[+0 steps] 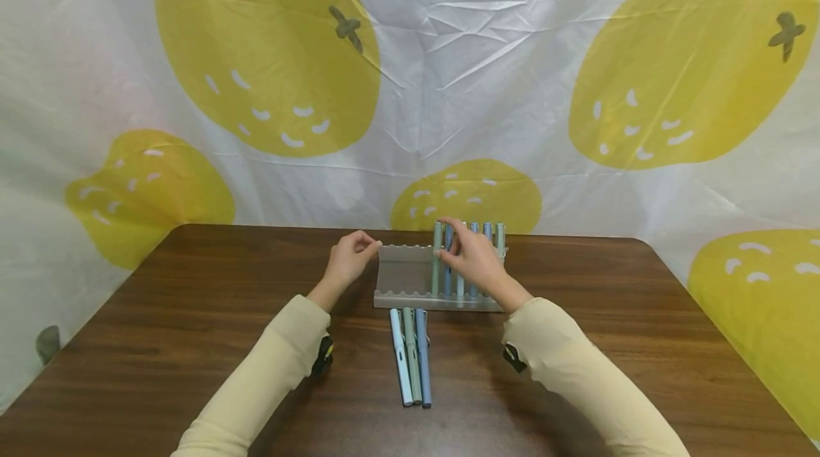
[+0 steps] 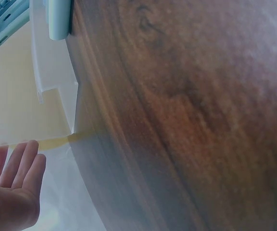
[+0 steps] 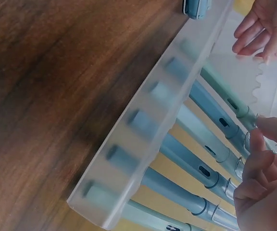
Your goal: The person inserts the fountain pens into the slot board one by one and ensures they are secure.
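Observation:
A clear plastic pen rack (image 1: 403, 272) with scalloped edges stands on the table. Several fountain pens in green, blue and pale blue lean in the slots of its right part. My right hand (image 1: 475, 258) pinches the upper, capped end of the leftmost green pen (image 1: 437, 265), whose lower end sits behind the rack's front lip (image 3: 129, 130). At the rack's upper left corner, my left hand (image 1: 348, 258) pinches the edge between thumb and index finger; its other fingers (image 2: 17, 163) extend loosely. Some pens are partly hidden behind my right hand.
In front of the rack lie three pens side by side: a pale blue pen (image 1: 401, 357), a green pen (image 1: 412, 357) and a blue pen (image 1: 423, 357). Behind the brown wooden table (image 1: 192, 314) hangs a white curtain (image 1: 410, 87) with yellow fruit prints.

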The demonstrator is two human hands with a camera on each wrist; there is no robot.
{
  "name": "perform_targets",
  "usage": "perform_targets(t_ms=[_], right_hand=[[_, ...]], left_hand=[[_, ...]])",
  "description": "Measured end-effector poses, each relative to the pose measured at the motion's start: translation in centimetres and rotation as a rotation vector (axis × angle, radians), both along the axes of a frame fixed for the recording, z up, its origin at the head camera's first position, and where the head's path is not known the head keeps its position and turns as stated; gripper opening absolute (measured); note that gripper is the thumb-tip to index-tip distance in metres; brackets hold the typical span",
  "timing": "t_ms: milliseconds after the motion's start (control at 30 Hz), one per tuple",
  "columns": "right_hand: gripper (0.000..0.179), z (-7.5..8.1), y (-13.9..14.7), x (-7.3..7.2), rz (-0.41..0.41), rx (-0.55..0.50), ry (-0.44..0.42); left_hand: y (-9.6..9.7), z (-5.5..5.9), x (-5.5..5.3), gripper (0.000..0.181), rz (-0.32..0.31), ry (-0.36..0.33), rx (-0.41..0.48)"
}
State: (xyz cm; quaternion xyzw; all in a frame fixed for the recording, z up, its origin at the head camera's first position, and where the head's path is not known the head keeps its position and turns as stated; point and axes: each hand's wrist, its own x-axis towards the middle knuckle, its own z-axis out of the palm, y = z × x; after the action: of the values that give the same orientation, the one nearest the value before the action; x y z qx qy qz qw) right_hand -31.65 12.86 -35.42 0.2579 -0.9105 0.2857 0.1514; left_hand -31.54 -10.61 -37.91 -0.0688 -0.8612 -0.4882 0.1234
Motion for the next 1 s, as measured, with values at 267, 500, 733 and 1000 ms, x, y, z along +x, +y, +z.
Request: perform_targets(t_ms=[267,500,733,1000], right_hand=[[0.055,0.10,-0.09,-0.24,-0.011,0.022,-0.059],[0.055,0.23,-0.26,-0.31,-0.032,0.041,-0.080],[0.056,0.22,-0.34,-0.43,-0.045,0.053,-0.077],[0.057,0.08,-0.16,-0.55,-0.025,0.032,-0.066]], left_hand=[[0.09,-0.07,-0.23,0.018,0.010,-0.038,-0.009],[0.10,-0.09,-0.31,0.020,0.011,-0.051,-0.018],[0.14,0.08,-0.08,0.018,0.010,-0.033,-0.017],[0.17,0.09,-0.07,0.018,0.011,-0.032,-0.023]])
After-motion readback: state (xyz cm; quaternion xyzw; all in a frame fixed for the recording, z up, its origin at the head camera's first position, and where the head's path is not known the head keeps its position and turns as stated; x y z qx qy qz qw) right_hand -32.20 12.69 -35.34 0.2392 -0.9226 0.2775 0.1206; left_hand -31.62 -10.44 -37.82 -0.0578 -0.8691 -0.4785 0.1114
